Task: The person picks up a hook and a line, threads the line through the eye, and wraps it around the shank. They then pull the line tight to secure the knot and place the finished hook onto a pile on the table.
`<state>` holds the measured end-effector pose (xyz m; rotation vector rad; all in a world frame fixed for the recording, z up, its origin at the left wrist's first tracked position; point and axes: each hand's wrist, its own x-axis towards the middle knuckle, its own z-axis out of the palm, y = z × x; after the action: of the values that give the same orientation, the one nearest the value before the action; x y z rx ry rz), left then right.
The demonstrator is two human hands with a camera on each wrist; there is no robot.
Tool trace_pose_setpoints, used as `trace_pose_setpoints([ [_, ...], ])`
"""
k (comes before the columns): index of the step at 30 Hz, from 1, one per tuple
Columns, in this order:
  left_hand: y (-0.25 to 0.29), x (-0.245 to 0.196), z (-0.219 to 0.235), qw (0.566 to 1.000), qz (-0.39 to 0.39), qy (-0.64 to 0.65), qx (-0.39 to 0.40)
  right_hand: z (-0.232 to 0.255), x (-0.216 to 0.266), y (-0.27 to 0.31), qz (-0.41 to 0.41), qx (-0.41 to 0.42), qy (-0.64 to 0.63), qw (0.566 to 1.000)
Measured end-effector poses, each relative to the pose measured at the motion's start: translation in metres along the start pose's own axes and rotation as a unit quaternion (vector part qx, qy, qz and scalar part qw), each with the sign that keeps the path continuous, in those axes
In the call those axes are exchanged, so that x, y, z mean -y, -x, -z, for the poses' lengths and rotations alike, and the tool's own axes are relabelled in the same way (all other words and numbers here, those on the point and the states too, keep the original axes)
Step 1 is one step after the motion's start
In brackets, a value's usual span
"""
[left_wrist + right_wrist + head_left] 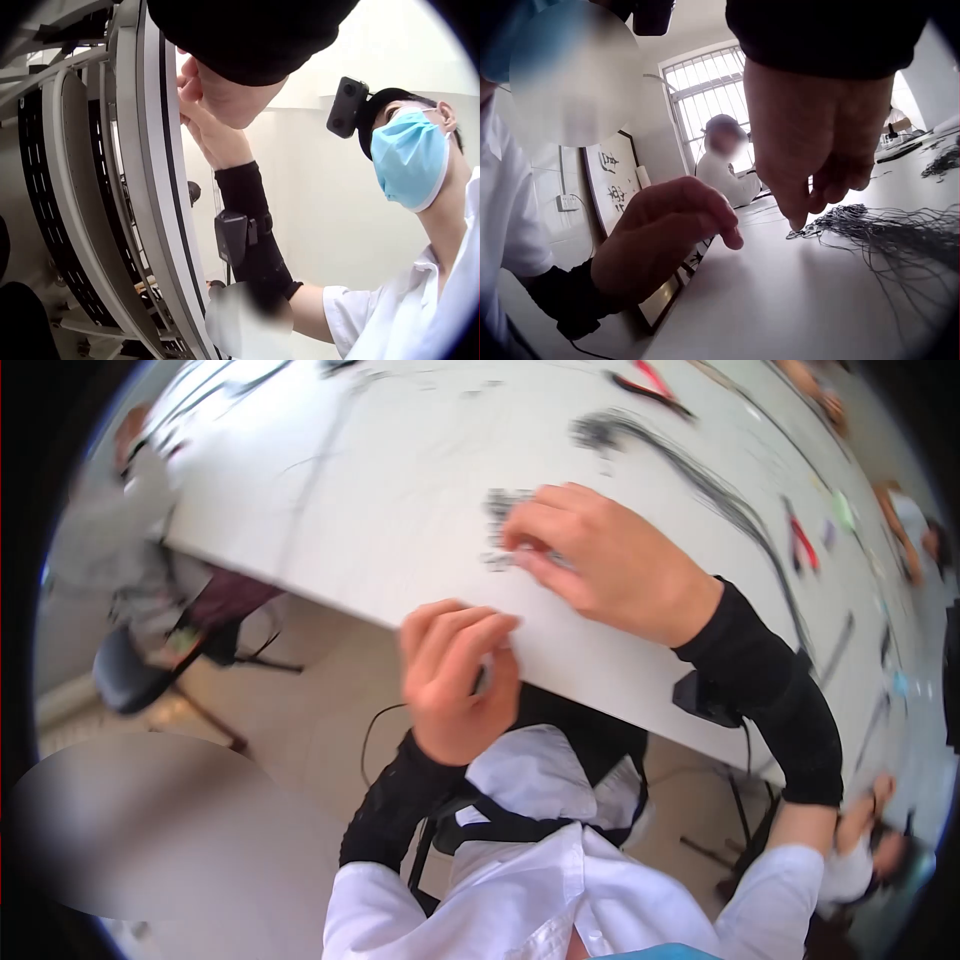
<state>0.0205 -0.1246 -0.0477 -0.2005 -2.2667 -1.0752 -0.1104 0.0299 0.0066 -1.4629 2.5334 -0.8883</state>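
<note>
My right hand (610, 565) reaches over the white table, its fingers bent and thumb drawn toward them. Its fingertips are right at a small pile of dark looped pieces (497, 525). In the right wrist view, a fingertip of the right hand (814, 142) meets the edge of looped dark strands (832, 219); whether it pinches one I cannot tell. Nearer my body, the left hand (455, 675) hovers by the table's front edge with loosely curled fingers. Nothing shows between the thumb and fingers of the left hand (667, 225) in the right wrist view.
A long bundle of thin dark strands (700, 485) lies beyond the right hand. Red-handled pliers (800, 540) and another red-and-black tool (650, 395) rest on the table (400, 510). A dark stool (135, 670) stands at left. Other people sit around the table.
</note>
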Motion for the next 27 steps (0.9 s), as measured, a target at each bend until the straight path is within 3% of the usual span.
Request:
trace_pose_setpoints([
  [2, 0.000, -0.012, -0.004, 1.000, -0.014, 0.003, 0.025, 0.015, 0.006, 0.028, -0.040, -0.049, 0.008, 0.998],
  [4, 0.001, -0.026, -0.013, 0.996, -0.039, 0.025, 0.070, 0.051, 0.023, 0.059, -0.162, -0.022, -0.041, 0.986],
  [7, -0.013, -0.055, -0.038, 0.976, -0.084, 0.106, 0.168, 0.095, 0.027, 0.109, -0.299, -0.099, -0.091, 0.945],
  [9, -0.034, -0.070, -0.052, 0.950, -0.148, 0.121, 0.246, 0.115, 0.023, 0.148, -0.303, -0.179, -0.080, 0.933],
  [14, -0.084, -0.131, -0.104, 0.890, -0.305, 0.168, 0.296, 0.158, 0.059, 0.256, -0.429, -0.298, -0.089, 0.848],
  [16, -0.101, -0.145, -0.139, 0.863, -0.366, 0.174, 0.300, 0.147, 0.072, 0.291, -0.447, -0.367, -0.107, 0.809],
  [19, -0.121, -0.165, -0.200, 0.839, -0.392, 0.146, 0.349, 0.108, 0.090, 0.339, -0.522, -0.399, -0.026, 0.753],
  [20, -0.128, -0.172, -0.226, 0.826, -0.404, 0.131, 0.370, 0.084, 0.088, 0.354, -0.502, -0.447, -0.009, 0.741],
  [22, -0.140, -0.198, -0.296, 0.798, -0.459, 0.093, 0.379, 0.025, 0.103, 0.385, -0.595, -0.450, 0.070, 0.663],
  [25, -0.141, -0.225, -0.366, 0.773, -0.460, 0.051, 0.435, -0.042, 0.107, 0.409, -0.640, -0.519, -0.024, 0.566],
  [27, -0.132, -0.236, -0.403, 0.748, -0.473, 0.033, 0.464, -0.067, 0.098, 0.407, -0.629, -0.511, -0.009, 0.585],
])
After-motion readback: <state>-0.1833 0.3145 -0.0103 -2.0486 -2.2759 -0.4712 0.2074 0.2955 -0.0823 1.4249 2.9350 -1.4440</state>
